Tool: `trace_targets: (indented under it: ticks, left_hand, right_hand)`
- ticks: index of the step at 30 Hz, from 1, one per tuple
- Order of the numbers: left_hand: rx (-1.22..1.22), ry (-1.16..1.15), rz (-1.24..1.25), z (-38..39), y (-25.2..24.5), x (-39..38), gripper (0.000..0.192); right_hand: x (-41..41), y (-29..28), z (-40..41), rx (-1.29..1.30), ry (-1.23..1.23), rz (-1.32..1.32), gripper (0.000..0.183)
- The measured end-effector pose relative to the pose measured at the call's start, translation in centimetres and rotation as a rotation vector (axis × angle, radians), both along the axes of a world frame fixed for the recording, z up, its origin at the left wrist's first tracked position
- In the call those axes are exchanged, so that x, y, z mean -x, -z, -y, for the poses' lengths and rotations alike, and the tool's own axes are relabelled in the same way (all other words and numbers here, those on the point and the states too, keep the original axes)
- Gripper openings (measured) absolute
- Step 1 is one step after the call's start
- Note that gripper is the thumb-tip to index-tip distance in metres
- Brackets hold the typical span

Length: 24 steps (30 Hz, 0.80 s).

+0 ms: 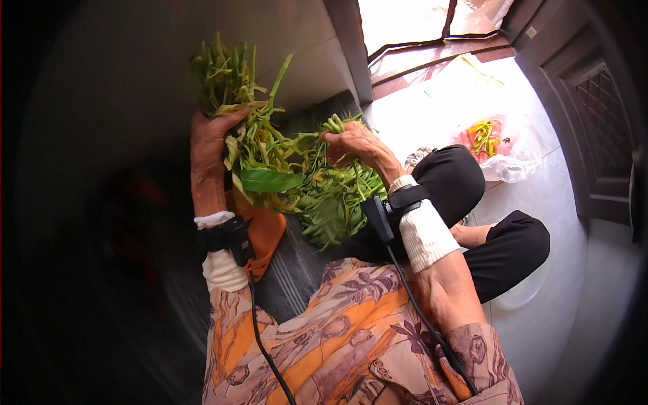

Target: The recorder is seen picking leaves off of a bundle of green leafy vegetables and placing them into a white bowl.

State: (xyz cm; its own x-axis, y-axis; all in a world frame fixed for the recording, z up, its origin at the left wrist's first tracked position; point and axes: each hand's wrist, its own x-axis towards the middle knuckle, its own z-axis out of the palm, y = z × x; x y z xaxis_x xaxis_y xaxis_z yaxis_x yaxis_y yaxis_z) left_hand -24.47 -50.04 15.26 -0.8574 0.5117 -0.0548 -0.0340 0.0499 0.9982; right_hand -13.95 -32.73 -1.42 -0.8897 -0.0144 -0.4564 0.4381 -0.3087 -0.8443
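Note:
My left hand (215, 134) is closed around a thick bunch of leafy greens (225, 76), its cut stems pointing up. Some leaves in this bunch are yellowed and wilted, and they hang down over the wrist side. To the right, my right hand (357, 144) grips the stems of a second bunch of greens (339, 202), whose leaves droop below it, partly blurred. Between the two hands the leaves of both bunches meet, so I cannot tell where one ends. One broad green leaf (271, 180) stands out below the left bunch.
A pink and clear plastic bag (511, 169) with yellow-green scraps (484, 139) lies on the tiled floor at the right. Beyond it stands a dark panelled door (592, 111). An orange object (271, 230) is beside my left forearm. Cables (271, 354) run from both wrist devices.

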Motion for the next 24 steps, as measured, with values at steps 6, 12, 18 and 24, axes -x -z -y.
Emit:
trace_targets:
  ticks: [6,12,18,24]
  left_hand:
    - [-0.106,-0.007,-0.141,-0.7,1.1,0.8,0.029]
    - [-0.211,0.390,0.003,-6.7,2.7,-2.1,0.025]
    - [-0.247,0.690,0.165,-18.8,4.8,-11.0,0.034]
    - [-0.094,0.958,0.345,-29.0,15.1,-14.4,0.034]
  right_hand:
    - [1.8,-4.8,1.7,0.352,0.353,-0.393,0.042]
    - [0.5,-5.6,-1.3,0.107,0.553,-0.741,0.042]
    - [-10.2,-5.8,-9.4,-0.047,1.172,-0.538,0.021]
    - [-14.4,0.1,-14.4,0.005,1.508,-0.232,0.032]
